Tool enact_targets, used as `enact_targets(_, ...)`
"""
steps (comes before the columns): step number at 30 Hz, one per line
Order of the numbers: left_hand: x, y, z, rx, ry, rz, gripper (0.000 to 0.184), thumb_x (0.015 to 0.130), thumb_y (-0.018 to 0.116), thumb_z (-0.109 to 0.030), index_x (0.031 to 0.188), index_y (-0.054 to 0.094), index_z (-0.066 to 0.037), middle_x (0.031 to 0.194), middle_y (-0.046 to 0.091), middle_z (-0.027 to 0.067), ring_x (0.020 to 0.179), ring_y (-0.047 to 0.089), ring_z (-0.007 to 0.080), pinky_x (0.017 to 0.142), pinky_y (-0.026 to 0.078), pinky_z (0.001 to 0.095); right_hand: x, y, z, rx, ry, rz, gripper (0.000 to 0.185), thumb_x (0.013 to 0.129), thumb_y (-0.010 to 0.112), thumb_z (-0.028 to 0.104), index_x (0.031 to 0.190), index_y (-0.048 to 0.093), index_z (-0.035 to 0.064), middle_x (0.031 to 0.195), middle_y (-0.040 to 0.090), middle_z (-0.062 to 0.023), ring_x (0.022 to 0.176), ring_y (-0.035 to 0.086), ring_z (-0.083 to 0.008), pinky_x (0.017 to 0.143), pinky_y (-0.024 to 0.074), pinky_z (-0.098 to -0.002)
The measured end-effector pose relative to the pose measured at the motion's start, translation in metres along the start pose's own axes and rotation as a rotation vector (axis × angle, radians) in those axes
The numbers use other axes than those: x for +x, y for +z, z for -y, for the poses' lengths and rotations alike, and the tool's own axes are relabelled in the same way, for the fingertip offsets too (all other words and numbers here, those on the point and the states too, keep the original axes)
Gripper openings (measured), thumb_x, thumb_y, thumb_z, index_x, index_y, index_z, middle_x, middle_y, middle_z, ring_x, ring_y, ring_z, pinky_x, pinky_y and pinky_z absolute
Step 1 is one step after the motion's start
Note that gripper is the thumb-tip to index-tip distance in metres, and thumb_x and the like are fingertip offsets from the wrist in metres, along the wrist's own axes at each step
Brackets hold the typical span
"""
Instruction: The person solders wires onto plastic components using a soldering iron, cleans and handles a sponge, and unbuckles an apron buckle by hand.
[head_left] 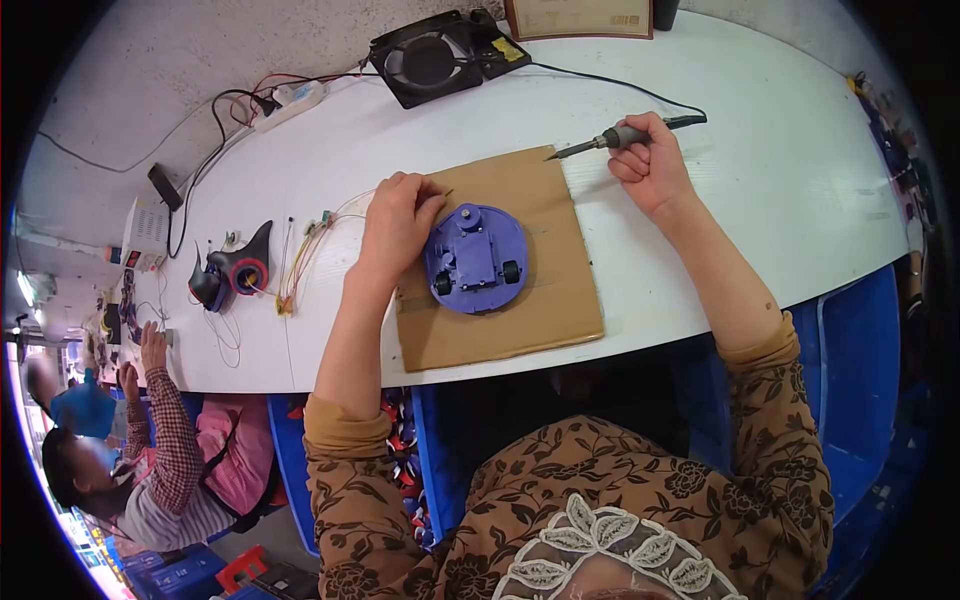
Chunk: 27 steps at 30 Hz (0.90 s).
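My right hand [648, 165] grips a soldering iron [615, 138] by its dark handle, tip pointing left over the far edge of a cardboard sheet [570, 300]. A round purple toy base [475, 258] with small black wheels lies on the cardboard. Just to its upper left is my left hand [400, 215], closed with thumb against fingers. A thin dark end pokes out by the fingertips; what it belongs to is unclear. Thin red and white wires run up to this hand from a small circuit board [325, 218] on the table.
Left of the cardboard sit black-and-purple toy parts [235, 270] with loose wires. A fan [425, 60] and a power strip [290, 105] stand at the back. The iron's cord [640, 88] crosses the table [760, 130]. Another person [180, 460] works at far left. Blue bins [850, 370] stand below.
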<state>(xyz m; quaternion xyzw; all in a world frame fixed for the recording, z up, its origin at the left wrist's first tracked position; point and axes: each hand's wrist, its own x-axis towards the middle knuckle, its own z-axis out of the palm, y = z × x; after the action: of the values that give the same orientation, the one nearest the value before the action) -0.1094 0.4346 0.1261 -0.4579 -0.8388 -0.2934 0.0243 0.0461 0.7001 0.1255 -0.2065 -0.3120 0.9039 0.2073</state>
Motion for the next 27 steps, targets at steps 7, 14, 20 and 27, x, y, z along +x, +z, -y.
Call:
enact_targets(7, -0.008, -0.005, -0.007, 0.127, -0.049, -0.126, 0.011, 0.086, 0.051, -0.009, 0.092, 0.052, 0.000, 0.079, 0.059, 0.0139, 0.074, 0.057, 0.0298, 0.068, 0.045, 0.0353, -0.031, 0.018, -0.016, -0.116, -0.001, 0.118, 0.016, 0.080, 0.051, 0.013, 0.066, 0.049, 0.0053, 0.045, 0.027, 0.0042, 0.038, 0.022, -0.0069, 0.039, 0.0209, -0.0234)
enact_targets(14, -0.083, -0.005, -0.054, -0.354, -0.231, -0.470, 0.012, 0.081, 0.060, -0.001, 0.093, 0.060, 0.001, 0.076, 0.060, 0.0110, 0.068, 0.059, 0.0218, 0.068, 0.049, 0.0276, -0.058, 0.040, -0.029, -0.218, -0.036, 0.263, 0.015, 0.082, 0.049, 0.012, 0.069, 0.047, 0.0045, 0.050, 0.035, 0.0018, 0.040, 0.028, -0.0065, 0.039, 0.0227, -0.0231)
enact_targets(20, -0.118, 0.007, -0.070, 0.039, -0.132, -0.488, 0.010, 0.076, 0.065, 0.000, 0.085, 0.063, -0.002, 0.077, 0.062, 0.0083, 0.070, 0.058, 0.0207, 0.069, 0.046, 0.0310, -0.073, 0.060, -0.048, -0.336, -0.042, 0.245, 0.012, 0.081, 0.050, 0.009, 0.071, 0.047, 0.0042, 0.060, 0.046, -0.0034, 0.042, 0.034, -0.0064, 0.039, 0.0254, -0.0212)
enact_targets(27, -0.125, -0.004, -0.074, 0.203, -0.155, -0.398, 0.009, 0.074, 0.069, -0.007, 0.079, 0.061, -0.007, 0.071, 0.059, 0.0032, 0.066, 0.055, 0.0195, 0.079, 0.037, 0.0336, -0.072, 0.052, -0.062, -0.277, -0.078, 0.251, 0.011, 0.082, 0.051, 0.009, 0.072, 0.046, 0.0052, 0.063, 0.050, -0.0047, 0.044, 0.035, -0.0065, 0.039, 0.0261, -0.0205)
